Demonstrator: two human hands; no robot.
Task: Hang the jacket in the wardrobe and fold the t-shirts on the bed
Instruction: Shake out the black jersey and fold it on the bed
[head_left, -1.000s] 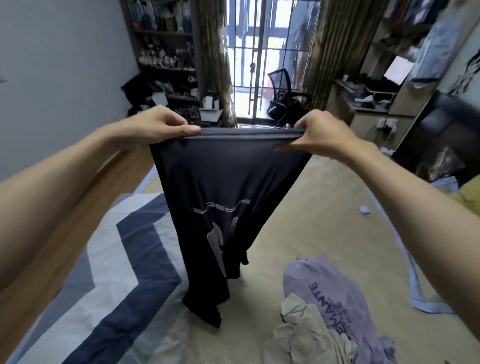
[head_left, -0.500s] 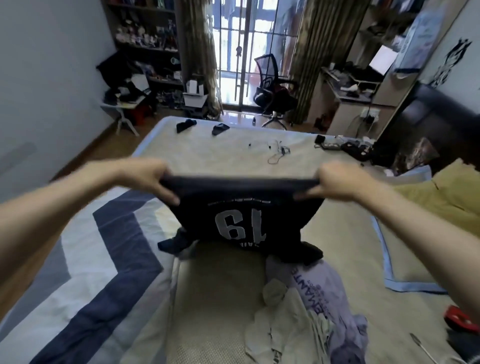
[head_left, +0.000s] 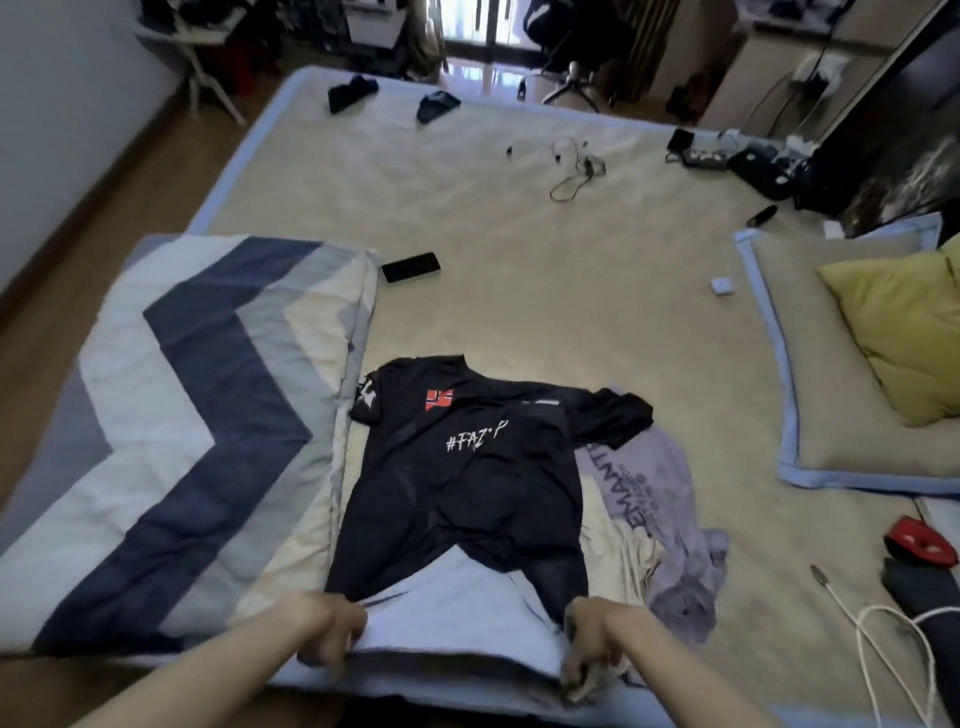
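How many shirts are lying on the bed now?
3: black t-shirt spread flat near both hands; lilac t-shirt partly under its right side; cream shirt crumpled between them. Others may be hidden underneath.

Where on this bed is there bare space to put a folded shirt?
The widest bare patch lies between the phone, the cable and the pillow. A smaller one sits right of the lilac t-shirt. Near the hands it is crowded: the dark t-shirt, other shirts and the striped quilt.

The dark t-shirt (head_left: 462, 467) bears white lettering reading "#FAZ", followed by characters that cannot be made out. The lilac t-shirt (head_left: 654, 493) shows partial print "EMANT"; smaller text beside it is illegible.
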